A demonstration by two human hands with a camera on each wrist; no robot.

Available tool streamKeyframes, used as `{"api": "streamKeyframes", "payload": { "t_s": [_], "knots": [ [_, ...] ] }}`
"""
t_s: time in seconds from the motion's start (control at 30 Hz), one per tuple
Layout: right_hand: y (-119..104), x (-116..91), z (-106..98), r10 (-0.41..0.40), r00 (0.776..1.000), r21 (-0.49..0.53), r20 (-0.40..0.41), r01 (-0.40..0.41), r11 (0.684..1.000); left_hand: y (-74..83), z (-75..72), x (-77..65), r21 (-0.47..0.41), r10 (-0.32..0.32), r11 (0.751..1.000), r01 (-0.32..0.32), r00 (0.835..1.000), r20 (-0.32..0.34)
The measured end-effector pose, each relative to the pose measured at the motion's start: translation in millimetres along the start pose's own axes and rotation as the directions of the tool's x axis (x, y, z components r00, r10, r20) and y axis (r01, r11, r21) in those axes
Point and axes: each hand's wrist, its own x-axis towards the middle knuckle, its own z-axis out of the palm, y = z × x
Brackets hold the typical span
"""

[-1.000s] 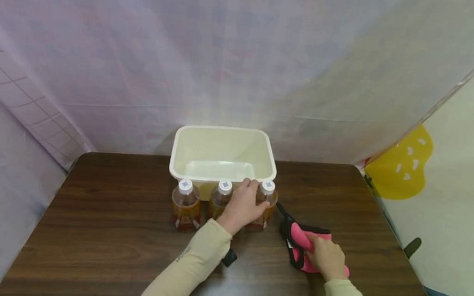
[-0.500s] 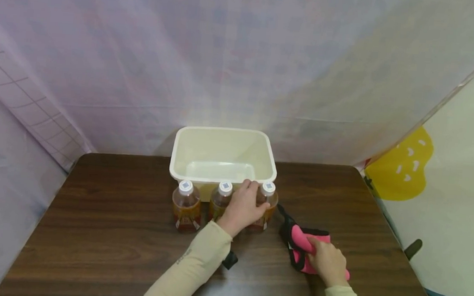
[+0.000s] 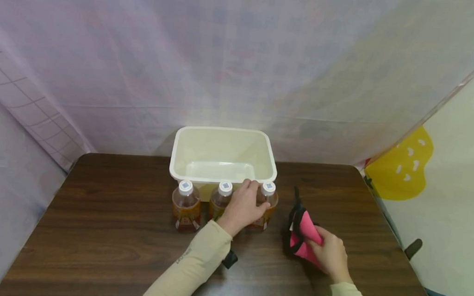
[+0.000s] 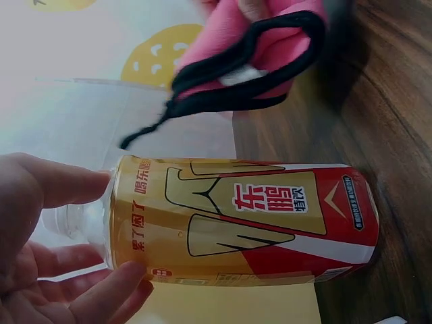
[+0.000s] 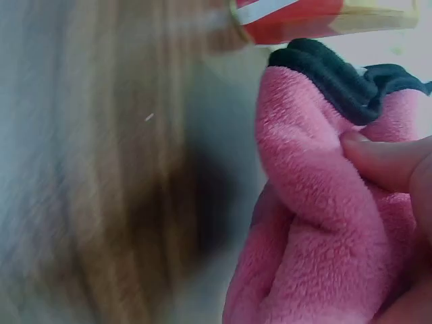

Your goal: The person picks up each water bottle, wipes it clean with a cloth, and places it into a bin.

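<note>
Three capped drink bottles with gold-and-red labels stand in a row: a left bottle [image 3: 186, 209], a middle bottle [image 3: 218, 200] and a right bottle [image 3: 270, 201]. My left hand [image 3: 242, 209] grips the right bottle round its shoulder, thumb on one side and fingers on the other; the label faces the left wrist camera [image 4: 250, 219]. To the right, my right hand [image 3: 331, 253] pinches a pink cloth [image 3: 308, 228] with black edging and a black hanging loop. The cloth is bunched and raised over the table, its fuzzy folds close up in the right wrist view.
A cream plastic basin [image 3: 226, 131] stands directly behind the bottles, near the table's back edge. Hanging fabric [image 3: 227, 63] closes off the back and sides of the brown wooden table [image 3: 88, 229]. A dark strap piece [image 3: 230, 259] shows beside my left wrist.
My right hand has lifted the pink cloth from the table and tipped it more upright, its loop now pointing up. My left hand and the bottles have stayed in place.
</note>
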Motion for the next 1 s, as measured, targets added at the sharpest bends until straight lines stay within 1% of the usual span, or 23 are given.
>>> {"api": "streamKeyframes", "payload": {
  "t_s": [0.13, 0.2, 0.27, 0.37, 0.5, 0.6, 0.67, 0.73, 0.83, 0.9, 1.0],
  "knots": [
    [-6, 3, 0, -0.058, 0.991, 0.133, -0.122, 0.074, 0.988, -0.1, 0.2, 0.3, -0.008, -0.01, 1.0, 0.01, 1.0, 0.011],
    [-9, 5, 0, -0.061, 0.987, 0.218, -0.147, 0.093, 0.971, -0.4, 0.6, 0.4, -0.008, -0.014, 1.0, 0.014, 1.0, 0.011],
    [-13, 7, 0, -0.036, 0.989, 0.308, -0.146, 0.08, 0.948, -0.8, 1.0, 0.6, -0.007, -0.014, 1.0, 0.014, 1.0, 0.008],
    [-19, 9, 0, 0.008, 0.993, 0.431, -0.116, 0.043, 0.901, -1.2, 1.5, 0.7, -0.007, -0.01, 1.0, 0.01, 1.0, 0.0],
    [-29, 12, 0, 0.039, 0.996, 0.566, -0.078, 0.012, 0.824, -1.1, 2.2, 1.0, -0.005, -0.004, 1.0, 0.004, 1.0, -0.006],
    [-35, 15, 0, 0.05, 0.997, 0.651, -0.063, 0.003, 0.759, -1.4, 2.7, 1.2, 0.002, 0.002, 1.0, -0.002, 1.0, -0.008],
    [-38, 17, 1, 0.05, 0.997, 0.692, -0.062, 0.006, 0.722, -1.7, 3.2, 1.4, 0.005, 0.006, 1.0, -0.006, 1.0, -0.011],
    [-41, 19, 2, 0.046, 0.997, 0.718, -0.066, 0.015, 0.696, -2.1, 3.6, 1.4, 0.01, 0.011, 1.0, -0.011, 1.0, -0.016],
    [-46, 24, 5, 0.016, 0.996, 0.735, -0.085, 0.052, 0.676, -2.7, 4.2, 1.4, 0.014, 0.016, 1.0, -0.016, 1.0, -0.027],
    [-49, 26, 7, -0.002, 0.995, 0.735, -0.096, 0.072, 0.674, -3.1, 4.5, 1.3, 0.017, 0.019, 1.0, -0.019, 0.999, -0.033],
    [-54, 30, 10, -0.017, 0.995, 0.746, -0.097, 0.084, 0.661, -3.6, 4.9, 1.3, 0.016, 0.021, 1.0, -0.021, 0.999, -0.038]
  ]
}}
